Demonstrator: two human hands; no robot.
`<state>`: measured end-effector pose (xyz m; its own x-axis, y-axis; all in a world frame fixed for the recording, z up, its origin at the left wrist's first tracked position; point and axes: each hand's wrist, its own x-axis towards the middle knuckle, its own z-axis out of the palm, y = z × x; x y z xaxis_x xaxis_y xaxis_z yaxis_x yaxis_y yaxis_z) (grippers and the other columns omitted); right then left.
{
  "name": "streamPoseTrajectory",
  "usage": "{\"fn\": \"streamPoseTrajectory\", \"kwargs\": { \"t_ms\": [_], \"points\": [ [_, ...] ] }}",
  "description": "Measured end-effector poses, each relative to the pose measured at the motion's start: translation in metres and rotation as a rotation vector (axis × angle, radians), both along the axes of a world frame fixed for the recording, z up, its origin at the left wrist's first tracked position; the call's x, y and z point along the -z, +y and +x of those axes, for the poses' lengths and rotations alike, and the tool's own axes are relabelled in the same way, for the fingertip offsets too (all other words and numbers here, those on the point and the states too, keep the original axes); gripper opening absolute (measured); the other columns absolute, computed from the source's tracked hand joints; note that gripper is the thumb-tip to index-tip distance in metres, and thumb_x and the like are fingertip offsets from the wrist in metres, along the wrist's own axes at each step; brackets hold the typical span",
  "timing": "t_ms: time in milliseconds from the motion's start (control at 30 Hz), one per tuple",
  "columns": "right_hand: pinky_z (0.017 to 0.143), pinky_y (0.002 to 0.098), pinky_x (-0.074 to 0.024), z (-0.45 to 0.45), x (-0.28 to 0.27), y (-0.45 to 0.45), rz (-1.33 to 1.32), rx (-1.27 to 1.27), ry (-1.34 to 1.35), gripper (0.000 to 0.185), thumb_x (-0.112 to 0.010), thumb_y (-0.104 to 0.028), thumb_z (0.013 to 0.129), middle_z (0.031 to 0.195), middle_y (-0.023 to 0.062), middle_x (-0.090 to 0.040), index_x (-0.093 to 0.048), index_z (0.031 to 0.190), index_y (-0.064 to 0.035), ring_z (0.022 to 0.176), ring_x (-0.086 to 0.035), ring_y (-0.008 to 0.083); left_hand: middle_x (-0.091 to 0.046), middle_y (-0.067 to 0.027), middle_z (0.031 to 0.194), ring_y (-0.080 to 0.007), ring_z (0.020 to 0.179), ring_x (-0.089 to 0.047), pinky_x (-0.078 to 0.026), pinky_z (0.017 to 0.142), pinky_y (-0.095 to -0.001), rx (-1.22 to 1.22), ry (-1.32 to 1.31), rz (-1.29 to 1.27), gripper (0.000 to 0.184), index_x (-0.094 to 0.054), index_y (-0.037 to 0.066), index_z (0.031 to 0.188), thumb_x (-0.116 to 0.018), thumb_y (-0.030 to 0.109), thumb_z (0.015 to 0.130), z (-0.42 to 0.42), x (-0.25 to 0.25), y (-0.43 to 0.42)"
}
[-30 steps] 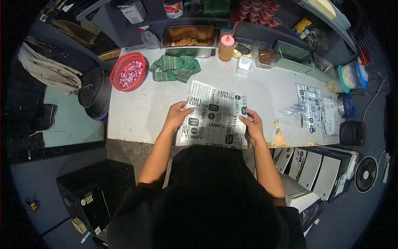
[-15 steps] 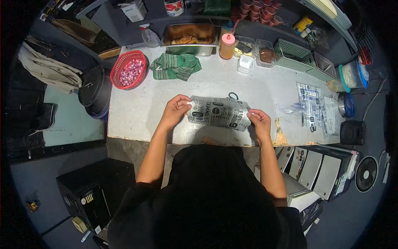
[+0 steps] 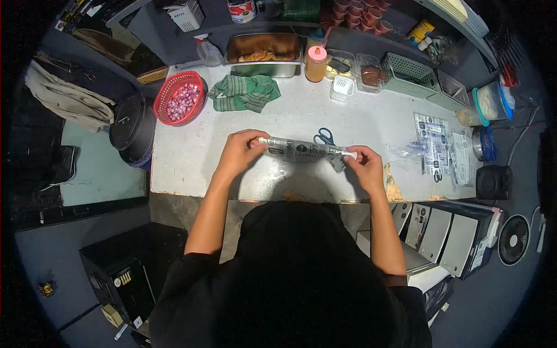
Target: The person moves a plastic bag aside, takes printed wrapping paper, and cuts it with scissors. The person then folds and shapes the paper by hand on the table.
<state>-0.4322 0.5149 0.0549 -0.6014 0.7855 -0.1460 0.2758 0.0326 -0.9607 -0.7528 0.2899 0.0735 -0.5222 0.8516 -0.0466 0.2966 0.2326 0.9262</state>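
A sheet of printed wrapping paper (image 3: 301,149), grey with black lettering, is stretched between my two hands above the white table (image 3: 272,181). Its left end is pinched by the fingers of my left hand (image 3: 239,152). My right hand (image 3: 365,166) grips the opposite end, thumb and fingers closed. The paper looks narrow, tilted or folded; I cannot tell which. Just behind it lie scissors (image 3: 325,136) with dark handles, their blades partly hidden by the paper.
At the left are a red basket (image 3: 199,98) of chopped onions and a green cloth (image 3: 246,94). Behind stand a metal pan (image 3: 264,71), an orange-filled bottle (image 3: 316,65) and green baskets (image 3: 409,82). More printed sheets (image 3: 432,142) lie at the right.
The paper has gone from a broad, open face to a narrow strip, its lower edge higher. My hands have moved slightly apart, and more of the scissors shows.
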Motion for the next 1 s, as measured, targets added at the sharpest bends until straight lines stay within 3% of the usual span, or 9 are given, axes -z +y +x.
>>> {"fn": "streamPoseTrajectory", "kwargs": {
  "t_ms": [233,333,400,467,567,667,767,900,1000],
  "points": [
    [0.068,0.0254,-0.0408,-0.004,-0.013,0.003,0.352,-0.042,-0.026,0.013,-0.087,-0.005,0.083,0.087,-0.0029,-0.061,-0.08,0.093,-0.0058,0.076,-0.047,0.008,-0.066,0.0005,0.087,-0.0071,0.076,-0.057,-0.049,0.072,-0.0263,0.104,0.062,0.044,0.015,-0.078,0.0,0.103,-0.083,0.008,0.091,-0.014,0.003,-0.002],
    [0.07,0.0241,-0.0432,-0.004,-0.017,0.011,0.258,-0.107,0.056,0.011,-0.084,-0.004,0.087,0.088,-0.0023,-0.065,-0.076,0.095,-0.0041,0.078,-0.054,0.0076,-0.065,0.0036,0.091,-0.0055,0.078,-0.057,-0.049,0.073,-0.0247,0.164,-0.211,0.16,0.012,-0.072,0.001,0.106,-0.077,0.01,0.098,-0.016,0.001,0.003],
    [0.074,0.0223,-0.0464,-0.006,-0.034,0.013,-0.301,-0.155,0.145,0.011,-0.08,-0.004,0.093,0.091,-0.0005,-0.069,-0.072,0.099,-0.0035,0.08,-0.061,0.0079,-0.065,0.0053,0.092,-0.0041,0.078,-0.057,-0.049,0.073,-0.0234,0.191,-0.42,0.188,0.011,-0.069,0.003,0.108,-0.072,0.012,0.103,-0.019,0.001,0.007],
    [0.072,0.0228,-0.0496,-0.012,-0.016,0.016,-0.415,-0.129,0.157,0.011,-0.077,-0.005,0.097,0.092,0.0014,-0.071,-0.069,0.104,-0.0035,0.08,-0.064,0.009,-0.065,0.0067,0.091,-0.0013,0.076,-0.056,-0.046,0.066,-0.0209,0.184,-0.609,0.019,0.009,-0.064,0.008,0.113,-0.065,0.016,0.108,-0.025,0.016,0.011],
    [0.065,0.0262,-0.06,-0.022,0.033,0.01,-0.749,0.015,0.199,0.014,-0.068,-0.01,0.105,0.097,0.0087,-0.075,-0.062,0.116,-0.0034,0.08,-0.073,0.0141,-0.065,0.0062,0.086,-0.0007,0.066,-0.053,-0.04,0.054,-0.0212,0.086,-0.706,-0.016,0.011,-0.064,0.01,0.113,-0.062,0.02,0.11,-0.019,0.079,0.025],
    [0.075,0.0306,-0.0632,-0.027,0.072,-0.003,-0.921,0.133,0.179,0.022,-0.072,-0.005,0.101,0.104,0.0108,-0.075,-0.063,0.121,-0.0016,0.087,-0.074,0.017,-0.067,0.0026,0.086,-0.004,0.065,-0.058,-0.045,0.051,-0.0238,-0.015,-0.804,-0.11,0.013,-0.064,0.007,0.113,-0.064,0.019,0.109,-0.02,0.138,0.029],
    [0.078,0.0328,-0.0634,-0.03,0.086,-0.012,-0.777,0.152,0.162,0.026,-0.075,0.0,0.097,0.105,0.0101,-0.075,-0.065,0.121,-0.0009,0.089,-0.074,0.0181,-0.072,-0.0047,0.092,-0.013,0.077,-0.071,-0.058,0.063,-0.0288,-0.143,-0.914,-0.122,0.019,-0.061,0.003,0.117,-0.072,0.01,0.102,-0.002,0.117,0.03],
    [0.079,0.0336,-0.0642,-0.033,0.093,-0.006,-0.696,0.168,0.123,0.029,-0.075,0.006,0.096,0.103,0.0079,-0.075,-0.067,0.122,-0.0015,0.091,-0.074,0.0175,-0.077,-0.0107,0.1,-0.0156,0.083,-0.074,-0.062,0.07,-0.0312,-0.072,-0.765,-0.059,0.03,-0.062,0.001,0.121,-0.076,-0.004,0.094,-0.006,0.131,0.025],
    [0.077,0.0316,-0.0624,-0.032,0.094,0.0,-0.674,0.133,0.123,0.029,-0.078,0.007,0.091,0.102,0.009,-0.075,-0.067,0.117,0.0008,0.088,-0.074,0.0172,-0.078,-0.0125,0.101,-0.017,0.084,-0.076,-0.064,0.073,-0.0317,-0.07,-0.757,-0.082,0.029,-0.062,-0.001,0.122,-0.075,-0.003,0.095,-0.011,0.126,0.025]
  ]
}}
